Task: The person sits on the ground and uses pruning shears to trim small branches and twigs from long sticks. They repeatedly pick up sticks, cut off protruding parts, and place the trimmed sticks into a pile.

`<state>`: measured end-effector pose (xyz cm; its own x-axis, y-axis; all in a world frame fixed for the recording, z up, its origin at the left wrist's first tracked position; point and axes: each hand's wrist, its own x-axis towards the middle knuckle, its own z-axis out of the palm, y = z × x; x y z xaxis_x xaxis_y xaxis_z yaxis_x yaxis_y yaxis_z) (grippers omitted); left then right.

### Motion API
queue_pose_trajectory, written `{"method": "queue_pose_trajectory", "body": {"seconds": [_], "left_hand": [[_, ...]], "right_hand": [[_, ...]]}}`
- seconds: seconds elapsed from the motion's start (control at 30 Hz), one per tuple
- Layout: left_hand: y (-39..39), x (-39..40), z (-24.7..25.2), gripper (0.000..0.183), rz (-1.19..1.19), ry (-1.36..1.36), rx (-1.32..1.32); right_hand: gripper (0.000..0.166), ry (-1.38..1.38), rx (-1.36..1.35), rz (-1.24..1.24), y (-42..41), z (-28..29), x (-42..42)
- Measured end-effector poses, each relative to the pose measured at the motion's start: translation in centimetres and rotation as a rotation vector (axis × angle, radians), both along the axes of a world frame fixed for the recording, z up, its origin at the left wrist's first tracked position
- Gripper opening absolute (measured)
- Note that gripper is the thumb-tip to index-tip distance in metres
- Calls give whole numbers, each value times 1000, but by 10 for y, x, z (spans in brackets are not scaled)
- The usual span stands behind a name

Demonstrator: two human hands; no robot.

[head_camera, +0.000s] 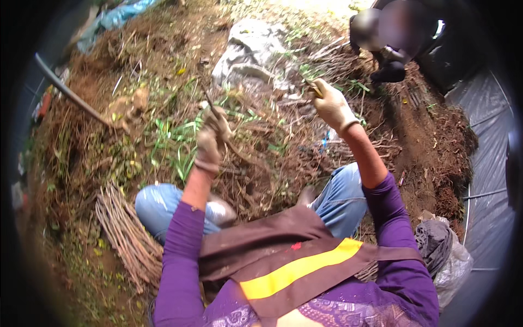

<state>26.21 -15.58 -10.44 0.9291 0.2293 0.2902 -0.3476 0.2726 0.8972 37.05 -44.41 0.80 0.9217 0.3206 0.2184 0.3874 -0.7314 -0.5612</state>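
My left hand (213, 133), in a pale work glove, is closed around a thin brown woody stem (211, 102). Its upper end points away from me, and its lower end curves below the glove. Farther to the right, my gloved right hand (330, 102) grips a small hand tool (315, 86) with a yellow part. A thin tip sticks out past the fingers, but the tool's exact kind is unclear. The two hands are well apart above a litter of roots, twigs and green leaves (177, 143).
A bundle of cut sticks (126, 237) lies beside my left knee. More sticks (337, 61) lie near another person (392, 41) at the upper right. A whitish plastic sheet (253, 53) lies ahead, black plastic sheeting (488, 163) runs along the right, and a grey pipe (71, 92) rises at left.
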Motion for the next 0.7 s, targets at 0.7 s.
{"method": "queue_pose_trajectory", "body": {"seconds": [0.7], "left_hand": [[387, -257, 220, 14, 1151, -43, 354]], "right_hand": [[52, 1909, 1231, -354, 5, -182, -230]]}}
